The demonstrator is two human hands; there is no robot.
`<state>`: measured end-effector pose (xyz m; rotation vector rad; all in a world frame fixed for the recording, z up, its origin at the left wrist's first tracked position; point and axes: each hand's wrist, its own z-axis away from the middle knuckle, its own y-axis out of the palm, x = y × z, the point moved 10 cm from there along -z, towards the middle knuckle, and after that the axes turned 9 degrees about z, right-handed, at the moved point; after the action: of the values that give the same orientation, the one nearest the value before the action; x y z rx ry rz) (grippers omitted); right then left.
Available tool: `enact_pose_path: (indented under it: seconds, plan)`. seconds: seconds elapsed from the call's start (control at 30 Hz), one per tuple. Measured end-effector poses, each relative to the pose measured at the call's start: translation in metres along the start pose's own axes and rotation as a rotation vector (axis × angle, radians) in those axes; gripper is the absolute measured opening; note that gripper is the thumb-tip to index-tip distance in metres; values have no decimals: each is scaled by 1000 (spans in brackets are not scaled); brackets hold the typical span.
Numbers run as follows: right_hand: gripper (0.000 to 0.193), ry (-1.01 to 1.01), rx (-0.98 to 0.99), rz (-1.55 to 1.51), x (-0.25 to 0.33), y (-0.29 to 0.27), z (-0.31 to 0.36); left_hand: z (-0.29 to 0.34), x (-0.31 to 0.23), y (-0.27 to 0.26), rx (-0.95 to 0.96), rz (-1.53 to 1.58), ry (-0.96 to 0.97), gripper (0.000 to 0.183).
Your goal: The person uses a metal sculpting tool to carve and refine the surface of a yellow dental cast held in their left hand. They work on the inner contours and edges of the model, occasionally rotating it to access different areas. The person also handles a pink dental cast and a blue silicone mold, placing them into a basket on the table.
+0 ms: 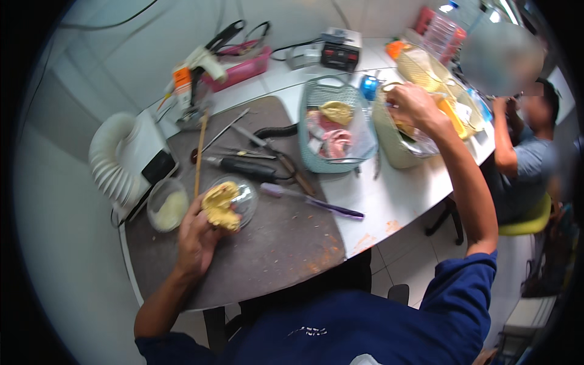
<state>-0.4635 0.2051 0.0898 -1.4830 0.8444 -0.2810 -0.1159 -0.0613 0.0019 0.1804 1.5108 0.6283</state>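
My left hand (198, 237) is closed around a yellow dental cast (220, 205), arch-shaped with a rough surface, held up over the near left of the table. Behind the cast, a round clear plastic dish (246, 199) is partly hidden. Over at the right, my right hand (413, 106) reaches over the rim of a cream woven basket (395, 149), its fingers bent inward. What those fingers hold, if anything, is too small and blurred to make out. Beside that basket stands a blue-green basket (307, 140) with another yellow cast (336, 113) and pink pieces (336, 143) in it.
A purple toothbrush (316, 202), a black rotary handpiece (246, 169) and metal tools lie on the dark mat (274, 243). A cup of pale material (169, 207) and a white ribbed hose (112, 158) stand left. Another person (529, 140) sits at the right.
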Motion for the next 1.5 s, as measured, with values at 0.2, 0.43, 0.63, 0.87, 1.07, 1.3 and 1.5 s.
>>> enact_pose_path:
  seconds: [0.2, 0.43, 0.63, 0.87, 1.07, 1.3, 1.5]
  plan:
    - [15, 250, -316, -142, -14, -61, 33, 2, -2, 7, 143, 111, -54, 52]
    - [22, 254, -465, -824, 32, -117, 57, 5, 5, 6, 256, 213, -69, 52]
    - [16, 83, 9, -1430, 202, -86, 69, 0, 6, 4, 207, 228, -47, 57]
    - [14, 147, 114, -1511, 240, -44, 64, 4, 0, 3, 216, 126, -23, 59]
    - [17, -240, -226, -925, 261, -81, 99, 5, -2, 0, 184, 157, -2, 58]
    - [48, -600, 4, -554, 304, -95, 110, 4, 1, 2, 209, 210, -21, 61]
    - [72, -514, 6, -686, 292, -106, 77, 2, 3, -4, 186, 255, -30, 59]
